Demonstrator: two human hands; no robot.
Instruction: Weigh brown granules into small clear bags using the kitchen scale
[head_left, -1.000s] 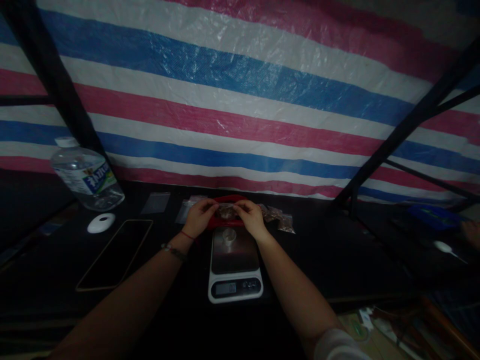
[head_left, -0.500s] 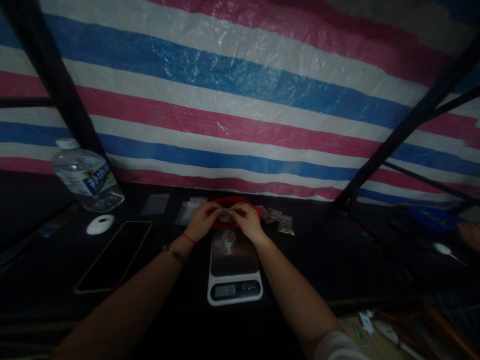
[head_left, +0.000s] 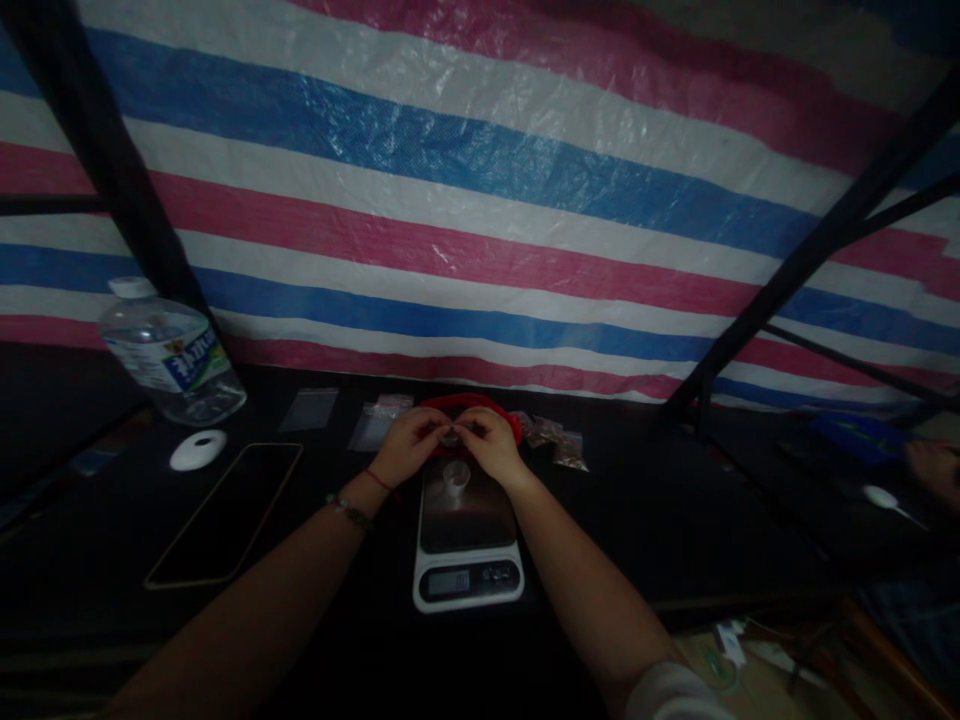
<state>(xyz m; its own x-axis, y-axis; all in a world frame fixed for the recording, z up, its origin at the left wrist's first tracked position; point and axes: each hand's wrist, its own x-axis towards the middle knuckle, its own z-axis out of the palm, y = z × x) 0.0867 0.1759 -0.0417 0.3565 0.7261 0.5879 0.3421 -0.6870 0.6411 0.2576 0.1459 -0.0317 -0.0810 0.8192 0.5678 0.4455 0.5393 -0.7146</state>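
My left hand (head_left: 412, 442) and my right hand (head_left: 484, 438) meet above the far edge of a digital kitchen scale (head_left: 469, 530). Pinched between their fingertips is a small clear plastic bag (head_left: 451, 438), mostly hidden by the fingers. Behind and beneath the hands lies a red bag or tray (head_left: 516, 425), its inside largely covered. A small clear cup (head_left: 456, 478) stands on the scale's dark plate, just nearer than the fingers. Right of the red thing lie several filled little zip bags (head_left: 570, 450) with brown contents.
Flat zip bags (head_left: 370, 428) and another clear bag (head_left: 309, 409) lie to the left. Farther left are a phone (head_left: 225, 515), a white mouse-like object (head_left: 198, 450) and a big plastic bottle (head_left: 172, 360). Another person's hand (head_left: 934, 468) shows at far right, near a white object (head_left: 889, 500).
Both hands have come slightly nearer to the scale, and their fingertips sit a little lower over its far edge. The scale and cup stay put.
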